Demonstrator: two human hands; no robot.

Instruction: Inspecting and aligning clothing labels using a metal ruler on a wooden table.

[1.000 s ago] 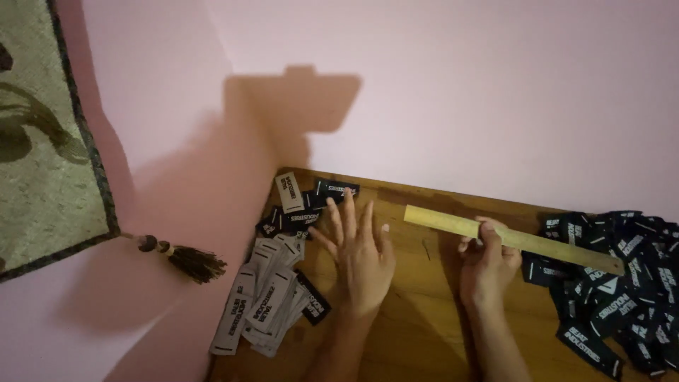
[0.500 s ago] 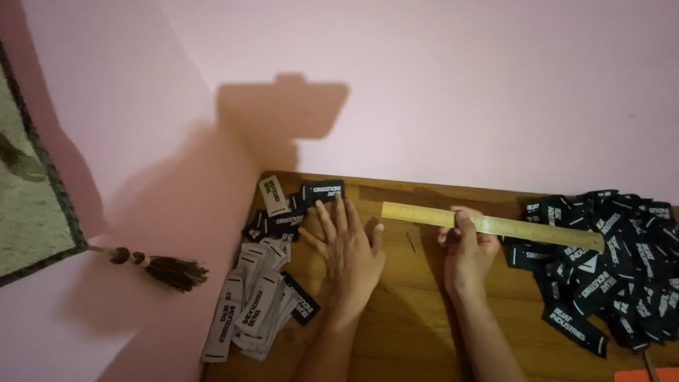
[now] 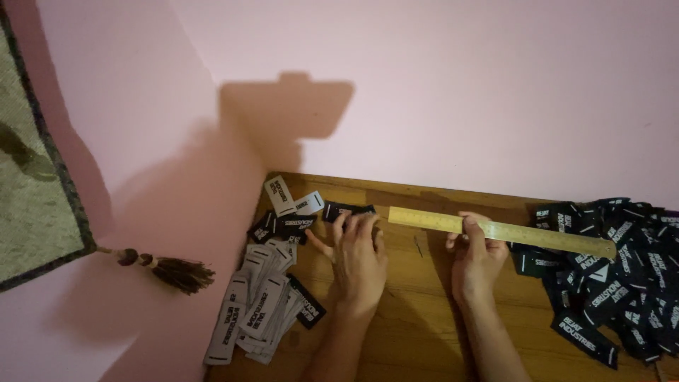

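From where I watch, the left hand (image 3: 359,256) lies flat and open, palm down on the wooden surface (image 3: 424,318), its fingertips touching a single black label (image 3: 348,210) near the back edge. The right hand (image 3: 475,256) is closed around the wooden ruler (image 3: 498,231), gripping it near the middle so that the stick stretches from just beside the left fingertips to the edge of the black label heap (image 3: 615,276) on the right.

What worries me most is the ruler's far end: it reaches the heap, and any swing of the right hand could sweep labels off the pile or drag them across the surface. The single black label is pinned only by fingertips; if the ruler's near end comes down crooked, I judge the label could skid or buckle under it. It also lies just beside a few loose labels (image 3: 286,212) by the wall, so a slide leftward would mix it in with them. In front of those, the grey pile (image 3: 256,311) sits fanned at the left edge of the surface, and a nudge from the left forearm could tip some over the side. I cannot tell whether the ruler rests on the wood or is held slightly above it.
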